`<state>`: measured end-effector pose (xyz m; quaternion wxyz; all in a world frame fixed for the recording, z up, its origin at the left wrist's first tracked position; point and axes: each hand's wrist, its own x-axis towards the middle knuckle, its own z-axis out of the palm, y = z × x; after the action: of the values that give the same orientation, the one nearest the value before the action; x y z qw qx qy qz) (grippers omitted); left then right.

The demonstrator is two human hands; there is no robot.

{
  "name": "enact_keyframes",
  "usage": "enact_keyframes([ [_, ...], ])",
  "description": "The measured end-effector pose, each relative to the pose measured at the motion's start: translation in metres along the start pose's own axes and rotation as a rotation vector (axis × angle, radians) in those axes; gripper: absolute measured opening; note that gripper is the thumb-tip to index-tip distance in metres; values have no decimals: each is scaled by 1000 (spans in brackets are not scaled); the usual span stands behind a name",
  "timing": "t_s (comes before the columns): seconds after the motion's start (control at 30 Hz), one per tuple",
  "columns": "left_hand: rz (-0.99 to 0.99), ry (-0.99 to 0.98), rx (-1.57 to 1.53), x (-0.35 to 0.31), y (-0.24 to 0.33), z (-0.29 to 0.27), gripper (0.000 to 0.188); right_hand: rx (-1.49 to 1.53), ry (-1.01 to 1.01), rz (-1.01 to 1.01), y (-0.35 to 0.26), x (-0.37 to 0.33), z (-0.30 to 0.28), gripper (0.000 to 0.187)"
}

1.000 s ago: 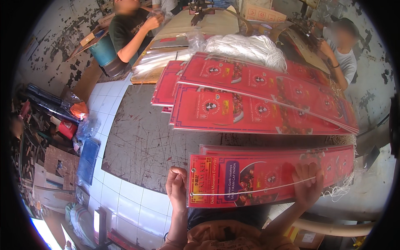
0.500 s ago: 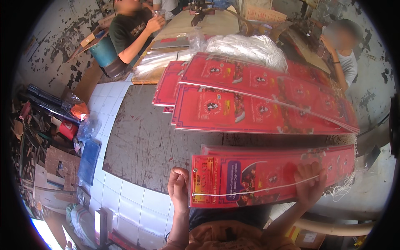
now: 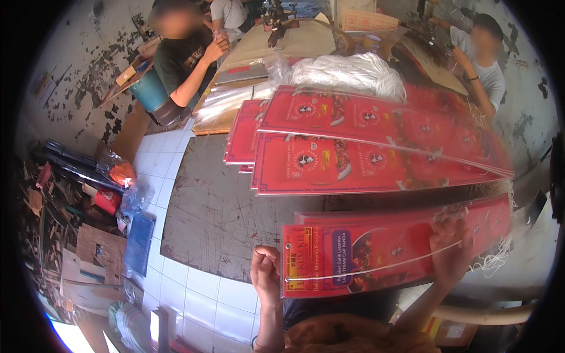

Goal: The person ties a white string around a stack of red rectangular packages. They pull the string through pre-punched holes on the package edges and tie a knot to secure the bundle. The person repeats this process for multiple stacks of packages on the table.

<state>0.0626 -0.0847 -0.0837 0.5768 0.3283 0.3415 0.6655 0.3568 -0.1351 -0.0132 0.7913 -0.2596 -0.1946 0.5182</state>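
In front of me lies a long red printed plastic sheet [image 3: 388, 253], on top of more red sheets, with an eyelet in its upper left corner. A thin white string [image 3: 376, 271] runs along its face from a hole near the lower left corner to my right hand [image 3: 451, 252]. That hand rests over the sheet's right part, fingers bent and closed on the string. Beside the sheet's left edge, close to the hole, is my left hand [image 3: 266, 273]. Its fingers are curled closed; whatever they hold is hidden.
Stacks of red sheets [image 3: 353, 165] fan across the dark scratched table [image 3: 212, 217]. Behind them lies a white string bundle [image 3: 347, 76]. More loose strings [image 3: 491, 263] hang at the right. People sit at far left [image 3: 188, 65] and far right [image 3: 485, 70]. Scraps crowd the left floor.
The whole view has shifted, so the table and sheets appear farther right. Both hands keep nearly the same places on the sheet, and the string still stretches from hole to right hand.
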Motion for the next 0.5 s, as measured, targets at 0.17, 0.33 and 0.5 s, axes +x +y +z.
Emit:
enact_keyframes([
  [0.17, 36, -41, 27, -1, 2, 4, 15, 215, -269, 64, -8, 6, 16, 26],
  [0.33, -105, -127, 106, 5, 9, 9, 22, -76, -291, -4, 11, 5, 66, 24],
  [0.5, -13, -131, -226, 8, 2, 13, 50, -878, -359, -128, 35, -12, 100, 13],
])
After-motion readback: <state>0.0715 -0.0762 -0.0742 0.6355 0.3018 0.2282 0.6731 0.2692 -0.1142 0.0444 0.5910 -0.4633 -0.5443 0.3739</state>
